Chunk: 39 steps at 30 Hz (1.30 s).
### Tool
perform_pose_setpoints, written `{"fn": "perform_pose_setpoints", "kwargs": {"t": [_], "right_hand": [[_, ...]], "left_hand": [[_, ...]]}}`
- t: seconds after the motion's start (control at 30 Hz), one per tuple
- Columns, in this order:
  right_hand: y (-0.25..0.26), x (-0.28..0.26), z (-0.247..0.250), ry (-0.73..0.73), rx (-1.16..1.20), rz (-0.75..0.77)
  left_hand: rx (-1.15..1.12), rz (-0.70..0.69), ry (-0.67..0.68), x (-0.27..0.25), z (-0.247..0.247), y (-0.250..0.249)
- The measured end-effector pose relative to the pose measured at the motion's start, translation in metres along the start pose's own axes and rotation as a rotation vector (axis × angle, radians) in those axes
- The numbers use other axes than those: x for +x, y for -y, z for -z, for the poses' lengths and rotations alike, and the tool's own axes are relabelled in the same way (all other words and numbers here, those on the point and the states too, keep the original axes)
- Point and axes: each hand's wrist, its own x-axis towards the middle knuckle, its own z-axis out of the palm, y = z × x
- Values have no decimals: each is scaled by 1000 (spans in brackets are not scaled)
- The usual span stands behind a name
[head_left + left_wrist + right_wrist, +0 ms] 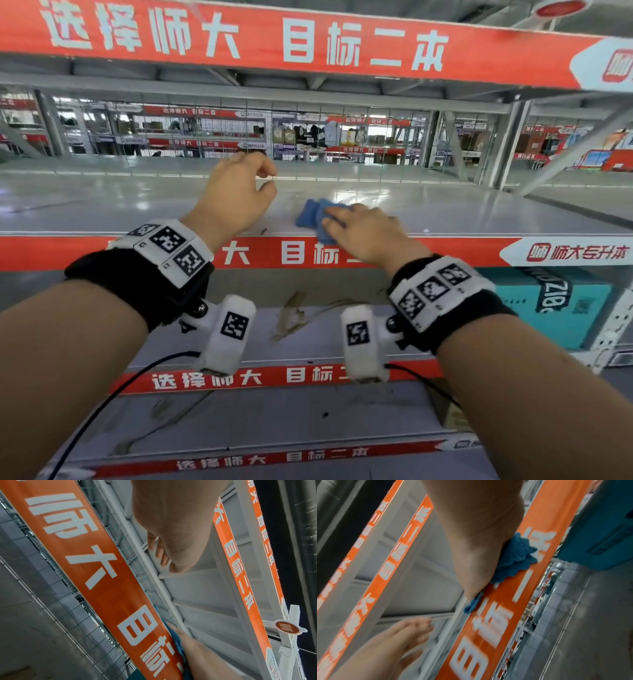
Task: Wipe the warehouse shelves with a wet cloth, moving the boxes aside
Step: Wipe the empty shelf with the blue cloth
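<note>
A crumpled blue cloth point(311, 214) lies at the front edge of the grey metal shelf point(137, 205), partly hanging over its red label strip point(102, 251). My right hand point(359, 226) lies flat on the cloth and presses it down; in the right wrist view the cloth point(515, 555) sticks out from under the palm point(474, 534). My left hand point(239, 195) hovers above the shelf to the left of the cloth, with loosely curled fingers that hold nothing. No boxes stand on this shelf level.
A teal box point(555, 301) stands on the lower shelf at the right. Cardboard scraps point(294, 315) litter that lower shelf. A wire mesh point(342, 137) closes the back of the shelf. A slanted steel brace point(565, 154) crosses at the right.
</note>
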Motion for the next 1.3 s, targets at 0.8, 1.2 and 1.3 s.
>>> {"fn": "perform_pose_setpoints", "kwargs": {"t": [0.8,1.2,1.3], "right_hand": [[106,34,-9,63,45,191],[-65,24,18,104,-61,-132],[-88,19,34,48,-234,-277]], "left_hand": [[-51,107,-25,-8,21,39],[-85,-10,68,4,-15,-8],[-73,-37,86,4,-21,-16]]}}
